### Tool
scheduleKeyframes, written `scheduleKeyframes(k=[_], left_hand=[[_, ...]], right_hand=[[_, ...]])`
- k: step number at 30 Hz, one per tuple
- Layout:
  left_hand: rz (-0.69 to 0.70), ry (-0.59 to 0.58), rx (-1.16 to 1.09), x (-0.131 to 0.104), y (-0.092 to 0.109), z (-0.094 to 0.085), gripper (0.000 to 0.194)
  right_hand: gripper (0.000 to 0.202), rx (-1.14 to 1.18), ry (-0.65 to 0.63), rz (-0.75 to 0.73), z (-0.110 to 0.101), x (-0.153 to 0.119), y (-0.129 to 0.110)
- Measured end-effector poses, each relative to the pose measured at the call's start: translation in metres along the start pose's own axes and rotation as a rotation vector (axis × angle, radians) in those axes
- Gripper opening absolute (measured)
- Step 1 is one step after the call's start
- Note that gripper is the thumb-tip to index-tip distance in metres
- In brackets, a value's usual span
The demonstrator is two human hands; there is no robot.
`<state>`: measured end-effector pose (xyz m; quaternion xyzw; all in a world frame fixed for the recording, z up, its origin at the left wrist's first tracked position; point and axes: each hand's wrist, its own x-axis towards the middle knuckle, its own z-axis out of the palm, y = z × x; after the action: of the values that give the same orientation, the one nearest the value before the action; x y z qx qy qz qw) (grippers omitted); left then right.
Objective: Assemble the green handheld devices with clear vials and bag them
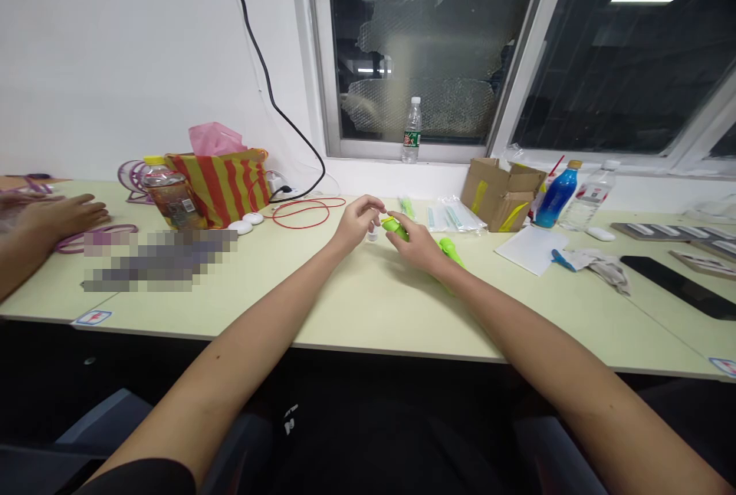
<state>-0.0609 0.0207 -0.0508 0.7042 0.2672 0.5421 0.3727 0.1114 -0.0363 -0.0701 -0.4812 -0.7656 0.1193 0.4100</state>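
Above the middle of the table (345, 303), my right hand (418, 248) closes round a bright green plastic piece (394, 227), whose exact kind I cannot make out. Close by on the left, my left hand (357, 224) has its fingers curled in a pinch, and anything between them is too small to tell. A small whitish item (372, 235) shows just under the left fingers. Beside my right wrist lies a second green part (451, 251) with a rounded end, partly hidden by the forearm.
Clear plastic packets (457, 215) and an open cardboard box (500, 192) stand behind on the right, near a blue bottle (556, 198), white paper (523, 248) and a glove (598, 263). Leftward are a red cable (307, 225), a striped bag (227, 188) and another person's hand (66, 217).
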Motion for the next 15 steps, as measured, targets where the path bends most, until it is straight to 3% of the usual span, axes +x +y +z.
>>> scheduleKeyframes(k=[3, 8, 12, 15], left_hand=[[-0.025, -0.082, 0.014, -0.002, 0.002, 0.001, 0.017], [0.028, -0.099, 0.09, -0.006, 0.005, 0.003, 0.015], [0.098, -0.011, 0.212, -0.005, 0.01, 0.001, 0.013], [0.091, 0.074, 0.166, -0.004, 0.014, 0.003, 0.014]], right_hand=[[0.051, 0.047, 0.001, 0.001, -0.001, 0.001, 0.002], [0.051, 0.098, -0.02, -0.002, 0.0, 0.002, 0.001], [0.047, 0.106, 0.01, -0.004, 0.001, 0.004, -0.004], [0.044, 0.128, 0.01, 0.054, 0.001, 0.006, -0.009]])
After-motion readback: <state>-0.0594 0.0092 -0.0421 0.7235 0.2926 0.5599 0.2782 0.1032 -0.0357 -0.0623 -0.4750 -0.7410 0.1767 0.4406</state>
